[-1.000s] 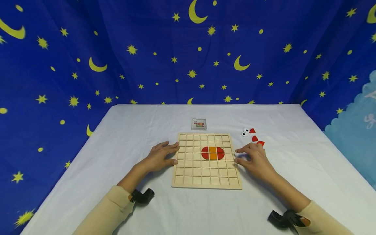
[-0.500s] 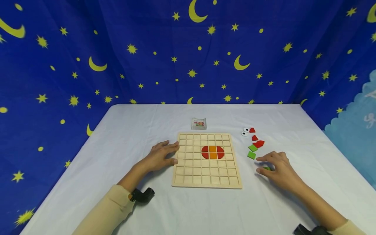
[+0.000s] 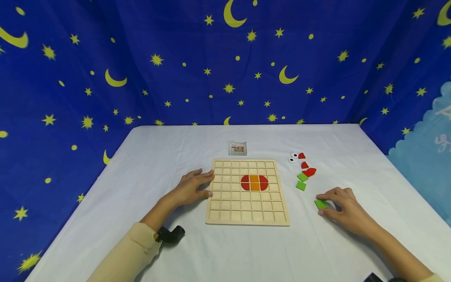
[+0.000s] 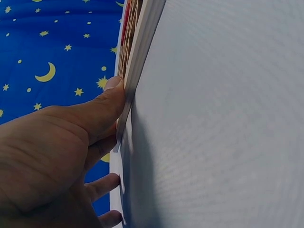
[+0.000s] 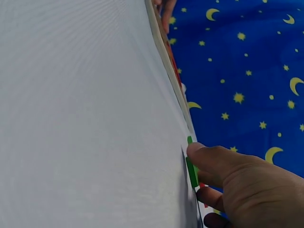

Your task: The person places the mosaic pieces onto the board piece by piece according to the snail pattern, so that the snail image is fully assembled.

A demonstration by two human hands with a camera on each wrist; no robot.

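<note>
- The pale wooden board with square recesses [image 3: 235, 216] lies flat mid-table; red curved pieces [image 3: 264, 183] and orange square pieces [image 3: 255, 183] form a rounded shape in its grid.
- The right hand [image 3: 347, 209] is right of the board, thumb and forefinger bent onto opposite edges of a flat green square tile [image 3: 320, 204], apparently pinching it; whether it is off the cloth I cannot tell.
- The left hand [image 3: 192, 188] has loosely extended fingers, gripping nothing – thumb and fingertips merely touch the board's left edge.
- Step in hand, as I judge it: picking up a green tile, with the red-and-orange shape already laid.
- The next move seems to call for carrying that tile left – level, recess-aligned – and checking its cell against the small printed picture card [image 3: 237, 149] beyond the board.
</note>
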